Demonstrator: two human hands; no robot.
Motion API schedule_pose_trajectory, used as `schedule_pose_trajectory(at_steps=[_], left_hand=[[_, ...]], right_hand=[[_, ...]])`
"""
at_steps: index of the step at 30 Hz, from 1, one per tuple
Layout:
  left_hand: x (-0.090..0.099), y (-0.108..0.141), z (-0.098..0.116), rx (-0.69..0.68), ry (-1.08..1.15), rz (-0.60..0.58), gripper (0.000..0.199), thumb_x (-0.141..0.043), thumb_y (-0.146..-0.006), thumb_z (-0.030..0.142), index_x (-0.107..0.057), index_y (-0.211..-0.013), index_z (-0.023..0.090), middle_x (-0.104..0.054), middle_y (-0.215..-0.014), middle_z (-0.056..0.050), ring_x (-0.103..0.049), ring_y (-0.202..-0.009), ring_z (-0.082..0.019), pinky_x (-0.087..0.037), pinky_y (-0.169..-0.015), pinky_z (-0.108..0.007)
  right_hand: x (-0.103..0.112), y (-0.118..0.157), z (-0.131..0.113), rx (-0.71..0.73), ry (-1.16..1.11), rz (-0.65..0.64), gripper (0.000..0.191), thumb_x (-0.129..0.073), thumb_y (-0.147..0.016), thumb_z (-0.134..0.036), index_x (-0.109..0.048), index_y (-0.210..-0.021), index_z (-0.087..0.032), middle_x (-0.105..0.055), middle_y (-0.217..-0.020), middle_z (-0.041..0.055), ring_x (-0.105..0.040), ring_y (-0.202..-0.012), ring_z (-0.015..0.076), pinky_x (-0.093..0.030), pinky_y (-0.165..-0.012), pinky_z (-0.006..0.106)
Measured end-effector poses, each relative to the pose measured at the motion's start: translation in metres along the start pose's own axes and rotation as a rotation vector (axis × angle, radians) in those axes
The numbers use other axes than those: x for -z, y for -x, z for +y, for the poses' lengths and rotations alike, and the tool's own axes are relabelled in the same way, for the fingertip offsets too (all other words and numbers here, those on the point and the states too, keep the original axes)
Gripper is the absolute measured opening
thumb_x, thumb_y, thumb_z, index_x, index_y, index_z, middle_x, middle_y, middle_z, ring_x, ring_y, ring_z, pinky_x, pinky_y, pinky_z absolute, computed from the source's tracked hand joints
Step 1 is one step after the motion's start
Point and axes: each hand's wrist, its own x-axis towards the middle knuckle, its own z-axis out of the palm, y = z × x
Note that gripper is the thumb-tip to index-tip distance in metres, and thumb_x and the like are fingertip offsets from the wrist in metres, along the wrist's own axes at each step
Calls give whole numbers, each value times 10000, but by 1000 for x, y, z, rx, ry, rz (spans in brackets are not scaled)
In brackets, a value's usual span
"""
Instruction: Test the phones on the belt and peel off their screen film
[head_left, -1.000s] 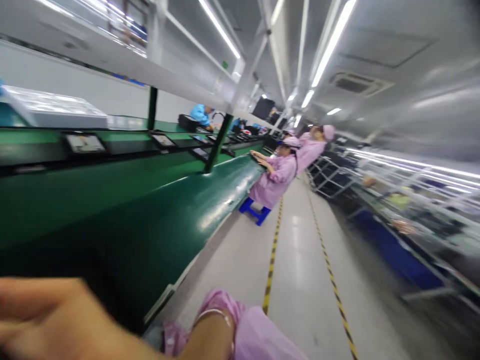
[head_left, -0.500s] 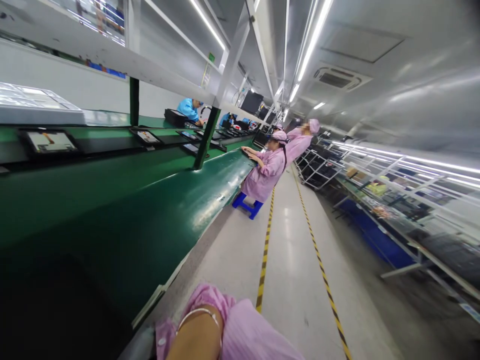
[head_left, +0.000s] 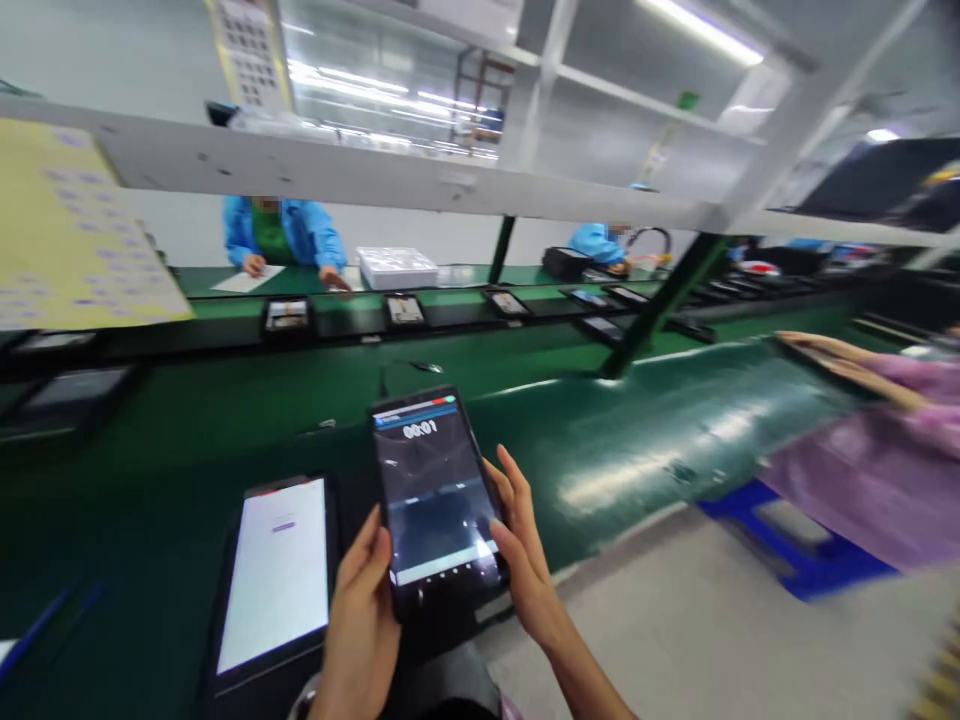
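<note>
Both hands grasp one tablet (head_left: 437, 500), holding it up over the near edge of the green worktop (head_left: 637, 440) with its lit screen facing the person. The left hand (head_left: 360, 610) clasps the lower left edge, thumb lying up along the side of the glass; the right hand (head_left: 521, 545) cups the right long edge, fingers spread behind and beside it and the thumb resting at the lower right of the screen. The tablet is a thin, rigid slab of glass and casing, likely light enough for one hand but smooth and glossy, so it would probably slip from a loose pinch; the glass face and corners look like the fragile parts. The safest hold seems to be the one shown, on the two long edges with fingers behind the back, keeping pressure off the screen. A second tablet (head_left: 277, 570) with a white screen lies flat on the worktop just left of the held one, near the same edge. Farther back, more devices (head_left: 405, 310) sit in a row along a dark strip. At the far edge a person in a blue coat (head_left: 281, 235) rests hands on the worktop, and at the right a pink sleeve (head_left: 877, 480) of another person reaches in.
</note>
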Motion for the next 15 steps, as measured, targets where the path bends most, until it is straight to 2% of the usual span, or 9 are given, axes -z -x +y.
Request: schedule_pose_trajectory(at_steps=[2,4,6,8,11,13,15], left_hand=[[7,-13,-2,46,34,63,396,-598,-988,115,-654,-1376,174,-773,-1204,-112,-733,-1168,-215,-552,-1115,-351],[23,-28,-11,77,50,81,433,-607,-979,115,-642,-1407,175,-767,-1242,-116,-711,-1225,-223,-514,-1164,-350],[46,-42,-24,59,48,104,479,-621,-968,134,-616,-1444,183,-758,-1268,-122,-688,-1270,-240,-489,-1193,-383],[73,-56,-33,39,23,111,499,-639,-952,158,-611,-1450,190,-757,-1267,-130,-672,-1295,-260,-479,-1201,-417],[100,-72,-37,25,-107,85,471,-639,-939,189,-628,-1408,147,-735,-1309,-163,-641,-1336,-289,-462,-1213,-455],[102,-78,-34,-19,-230,98,472,-594,-944,189,-603,-1407,99,-673,-1409,-191,-586,-1400,-286,-415,-1249,-455],[96,-80,-30,-93,-330,121,502,-544,-955,200,-558,-1439,70,-578,-1524,-198,-506,-1475,-274,-344,-1293,-452]], right_hand=[[6,-1,44,-36,75,-21,710,-503,-1055,-567,-205,-1663,-353,-399,-1675,71,-341,-1580,264,-300,-1296,502],[12,3,78,-99,137,-77,689,-459,-1069,-577,-189,-1667,-366,-373,-1692,68,-327,-1586,268,-278,-1302,515],[15,5,97,-140,221,-130,689,-433,-1072,-588,-181,-1672,-361,-411,-1668,84,-408,-1538,284,-326,-1275,535],[15,-2,102,-127,339,-151,673,-384,-1076,-597,-212,-1668,-326,-469,-1622,116,-491,-1470,298,-402,-1221,548],[2,-43,95,-47,481,-189,581,-362,-1085,-553,-415,-1579,-251,-487,-1595,140,-459,-1488,290,-374,-1241,531],[-18,-88,90,-27,514,-259,443,-484,-1071,-490,-606,-1410,-232,-554,-1527,120,-456,-1482,271,-315,-1279,494],[-46,-136,90,-79,547,-352,298,-586,-1057,-425,-709,-1196,-191,-666,-1356,109,-567,-1362,278,-402,-1213,528]])
